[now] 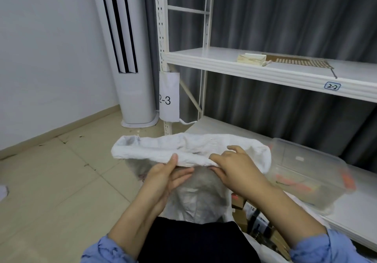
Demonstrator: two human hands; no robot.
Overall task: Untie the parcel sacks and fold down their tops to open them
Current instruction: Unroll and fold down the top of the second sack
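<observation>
- A person in rolled-up light blue sleeves (106, 248) works at the mouth of a white woven plastic parcel sack (193, 199) standing on the tiled beige floor (61, 181), just in front of a white metal shelving rack (265, 68).
- The sack's top is already turned down into a thick rolled white cuff (155, 150) ringing the open mouth; what lies inside is hard to make out.
- The left hand (165, 179) holds the near edge of the cuff, thumb on top of the roll and the other fingers loosely extended beneath it.
- The right hand (238, 170) grips the same near edge just beside the left, thumb tucked under the fold and fingers curled over into the mouth, slightly spread.
- A clear plastic lidded box (310, 173) with orange items inside sits on the rack's lower shelf, near the sack's right side.
- The upper shelf, marked "2-2" on a small blue-edged label (332, 86), carries a stack of paper slips (253, 59) and a brown slatted sheet (302, 62).
- A white paper tag reading "2-3" (169, 97) hangs on the rack's upright, beside a tall white standing air conditioner (130, 58) in the corner.
- Grey curtains (285, 17) hang behind the rack.
</observation>
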